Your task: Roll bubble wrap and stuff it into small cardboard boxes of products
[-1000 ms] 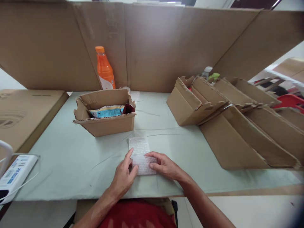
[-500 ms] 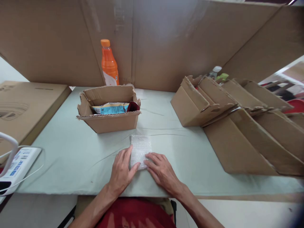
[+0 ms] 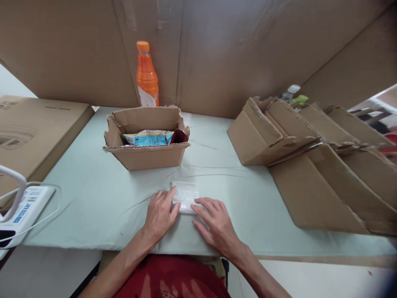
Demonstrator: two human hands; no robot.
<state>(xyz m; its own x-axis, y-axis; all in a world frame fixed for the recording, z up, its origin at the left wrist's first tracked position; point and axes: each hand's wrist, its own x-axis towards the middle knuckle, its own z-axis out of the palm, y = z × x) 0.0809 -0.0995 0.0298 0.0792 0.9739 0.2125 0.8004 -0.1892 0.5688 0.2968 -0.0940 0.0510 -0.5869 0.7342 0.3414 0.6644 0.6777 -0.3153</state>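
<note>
A small clear bubble-wrap packet (image 3: pixel 186 194) lies on the pale green table cover (image 3: pixel 93 207), rolled or folded short. My left hand (image 3: pixel 159 215) rests at its left end, fingers stretched and thumb against the roll. My right hand (image 3: pixel 214 223) lies flat just right of it, fingertips touching its near edge. Behind the packet stands an open cardboard box (image 3: pixel 145 155) holding a blue snack packet (image 3: pixel 149 138) and a dark red pouch (image 3: pixel 179 135).
An orange drink bottle (image 3: pixel 147 76) stands behind the box against a tall cardboard wall (image 3: pixel 232 49). Several folded cardboard boxes (image 3: pixel 310 140) lean in a row at the right. A large flat carton (image 3: pixel 27 132) and a white device (image 3: pixel 18 211) with cable lie at the left.
The bubble wrap has become shorter as both hands moved forward over it, rolling or folding it away from me. The camera view tilted down slightly.
</note>
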